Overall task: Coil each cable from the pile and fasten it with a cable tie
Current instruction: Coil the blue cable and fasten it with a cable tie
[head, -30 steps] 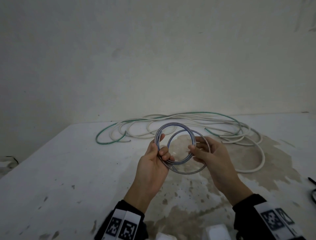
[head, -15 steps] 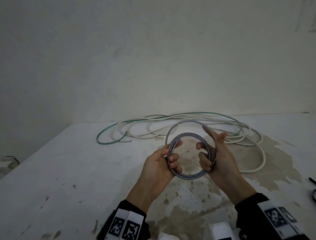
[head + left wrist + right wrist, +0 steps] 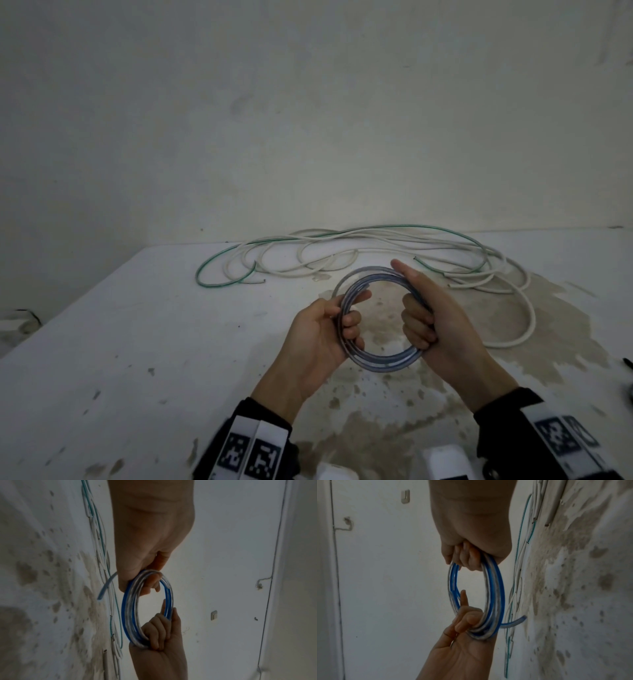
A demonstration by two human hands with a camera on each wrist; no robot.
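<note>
A blue and clear cable wound into a round coil [image 3: 378, 360] hangs above the table between both hands. My left hand [image 3: 337, 327] grips its left side, fingers curled through the ring. My right hand [image 3: 419, 323] grips the right side, with the thumb stretched along the top of the coil. In the left wrist view the coil [image 3: 127, 609] shows several turns, and a loose cable end [image 3: 104, 589] sticks out beside the left hand [image 3: 147, 580]. The right wrist view shows the coil [image 3: 494, 592] held by the right hand [image 3: 471, 559] at the top.
A pile of white cables [image 3: 387, 250] with a green cable [image 3: 219, 270] lies at the back of the stained white table [image 3: 137, 359] against the wall. One white loop [image 3: 524, 318] reaches forward on the right. A dark object [image 3: 628, 363] shows at the right edge.
The two separate loops have been drawn together into one tight coil. My right hand has closed round the coil's right side; the left hand keeps its grip.
</note>
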